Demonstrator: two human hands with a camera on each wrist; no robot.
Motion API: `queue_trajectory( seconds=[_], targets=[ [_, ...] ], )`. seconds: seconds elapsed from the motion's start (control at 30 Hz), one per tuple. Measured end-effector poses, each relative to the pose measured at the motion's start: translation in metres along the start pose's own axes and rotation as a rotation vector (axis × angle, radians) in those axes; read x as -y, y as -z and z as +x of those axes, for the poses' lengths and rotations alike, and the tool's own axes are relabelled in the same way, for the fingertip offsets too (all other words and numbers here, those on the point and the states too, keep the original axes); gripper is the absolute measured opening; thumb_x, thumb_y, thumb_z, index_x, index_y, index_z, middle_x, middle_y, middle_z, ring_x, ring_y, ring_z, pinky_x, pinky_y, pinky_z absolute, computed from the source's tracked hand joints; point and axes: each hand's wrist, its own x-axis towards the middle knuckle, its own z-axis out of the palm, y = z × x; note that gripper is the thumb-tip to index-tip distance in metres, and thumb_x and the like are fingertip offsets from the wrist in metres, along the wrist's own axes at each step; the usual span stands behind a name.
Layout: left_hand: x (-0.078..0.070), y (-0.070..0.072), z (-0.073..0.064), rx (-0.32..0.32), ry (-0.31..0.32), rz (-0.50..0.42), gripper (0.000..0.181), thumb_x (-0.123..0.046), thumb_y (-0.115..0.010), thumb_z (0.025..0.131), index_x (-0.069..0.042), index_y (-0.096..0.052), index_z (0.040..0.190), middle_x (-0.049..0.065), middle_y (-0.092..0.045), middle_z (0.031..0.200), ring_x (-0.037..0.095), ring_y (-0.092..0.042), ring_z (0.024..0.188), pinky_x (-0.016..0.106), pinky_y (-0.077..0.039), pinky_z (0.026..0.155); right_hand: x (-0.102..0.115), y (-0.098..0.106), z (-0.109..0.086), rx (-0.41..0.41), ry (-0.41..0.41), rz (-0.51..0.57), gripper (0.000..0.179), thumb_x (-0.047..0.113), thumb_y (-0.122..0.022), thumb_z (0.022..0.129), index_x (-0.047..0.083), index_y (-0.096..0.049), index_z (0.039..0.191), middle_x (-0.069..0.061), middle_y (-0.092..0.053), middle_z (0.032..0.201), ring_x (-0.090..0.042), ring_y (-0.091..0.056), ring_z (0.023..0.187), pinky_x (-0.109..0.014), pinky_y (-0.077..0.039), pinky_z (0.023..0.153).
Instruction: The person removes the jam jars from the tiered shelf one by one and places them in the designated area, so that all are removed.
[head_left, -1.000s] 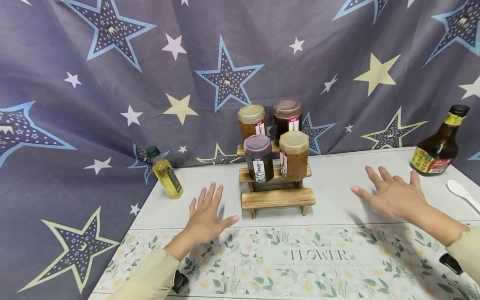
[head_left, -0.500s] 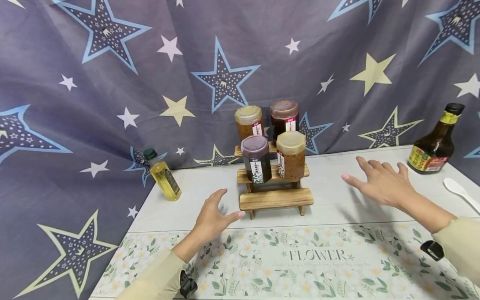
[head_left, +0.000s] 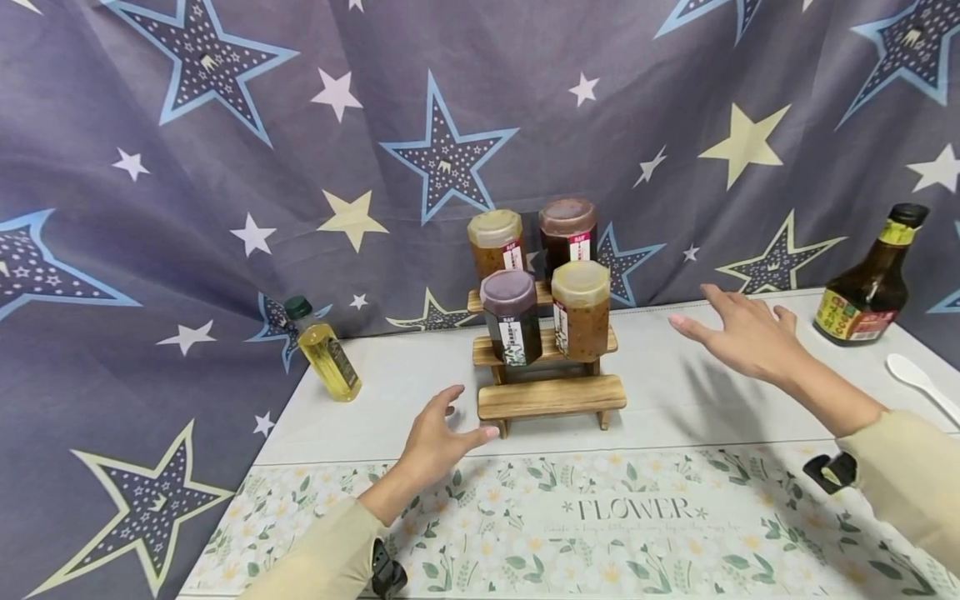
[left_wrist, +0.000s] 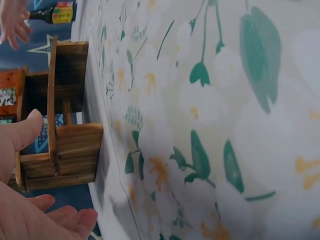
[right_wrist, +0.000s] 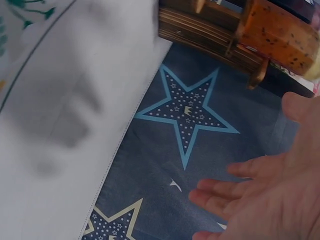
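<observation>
A tiered wooden rack [head_left: 551,397] stands mid-table with jars on its upper two steps; its lowest step is bare. On the middle step sit a purple-lidded dark jar [head_left: 512,321] and a yellow-lidded amber jar [head_left: 582,312]. Behind them are another amber jar [head_left: 497,242] and a red-lidded dark jar [head_left: 567,233]. My left hand [head_left: 435,437] hovers at the rack's front left corner, thumb and fingers spread apart, holding nothing. To the right of the rack, my right hand [head_left: 746,333] is raised over the table, fingers loosely extended and nothing in them.
An oil bottle [head_left: 330,358] with a green cap stands at the table's left edge. A dark sauce bottle [head_left: 870,283] is at the back right, with a white spoon [head_left: 918,379] before it. A starry curtain [head_left: 300,167] hangs behind the table.
My left hand has turned thumb-up and shifted right toward the rack. My right hand has moved left and upward, its fingers drawing closer together. The jars have stayed put.
</observation>
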Motion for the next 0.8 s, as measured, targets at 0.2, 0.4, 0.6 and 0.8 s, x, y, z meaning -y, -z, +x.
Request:
queue_trajectory(
  seconds=[0.2,0.4,0.6,0.8],
  targets=[
    [0.002,-0.004,0.002,0.022,0.037,-0.086,0.081,-0.033,-0.082,0.078,-0.007,-0.042,0.143,0.017,-0.046,0.143,0.036,-0.049,0.126,0.046,-0.052,0.098,0.005,0.005,0.006,-0.006,-0.007,0.072,0.091,0.069,-0.028,0.095,0.0,-0.013,0.153,-0.035,-0.02,0.149,-0.058,-0.018,0.131,-0.079,-0.013,0.096],
    [0.006,-0.01,0.008,0.068,0.058,-0.225,0.08,-0.024,-0.082,0.078,-0.002,-0.04,0.143,0.019,-0.053,0.133,0.034,-0.054,0.118,0.04,-0.055,0.095,0.014,0.006,0.011,-0.045,0.004,0.144,0.088,0.067,-0.026,0.096,0.002,-0.013,0.153,-0.032,-0.019,0.152,-0.055,-0.015,0.135,-0.078,-0.012,0.097],
    [0.01,-0.017,0.015,0.153,0.096,-0.398,0.081,-0.017,-0.08,0.081,-0.005,-0.035,0.146,0.017,-0.058,0.124,0.027,-0.059,0.108,0.033,-0.057,0.088,0.021,0.009,0.015,-0.094,0.008,0.197,0.088,0.066,-0.029,0.096,0.001,-0.013,0.153,-0.034,-0.02,0.151,-0.054,-0.016,0.136,-0.081,-0.009,0.099],
    [0.011,-0.022,0.02,0.15,0.14,-0.519,0.077,-0.016,-0.08,0.081,-0.006,-0.037,0.144,0.015,-0.062,0.118,0.019,-0.064,0.097,0.03,-0.058,0.086,0.023,0.011,0.02,-0.121,0.014,0.216,0.086,0.064,-0.03,0.097,0.0,-0.016,0.152,-0.033,-0.024,0.15,-0.054,-0.018,0.136,-0.08,-0.011,0.1]
  ],
)
